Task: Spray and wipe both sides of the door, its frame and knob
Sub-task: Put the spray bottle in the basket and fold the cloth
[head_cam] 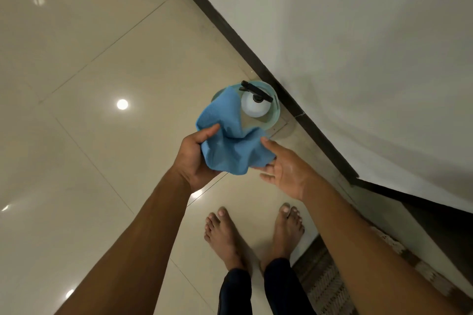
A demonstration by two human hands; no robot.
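Observation:
A crumpled blue cloth hangs above the floor in the middle of the head view. My left hand grips its left side, thumb over the fabric. My right hand is palm up with straight fingers, its fingertips touching the cloth's right edge. Below the cloth, a white spray bottle with a black trigger head stands in a pale green bucket on the floor, next to the wall. No door, frame or knob shows in this view.
A white wall with a dark skirting strip runs diagonally on the right. Glossy beige floor tiles spread to the left. My bare feet stand below the hands, and a patterned doormat lies at lower right.

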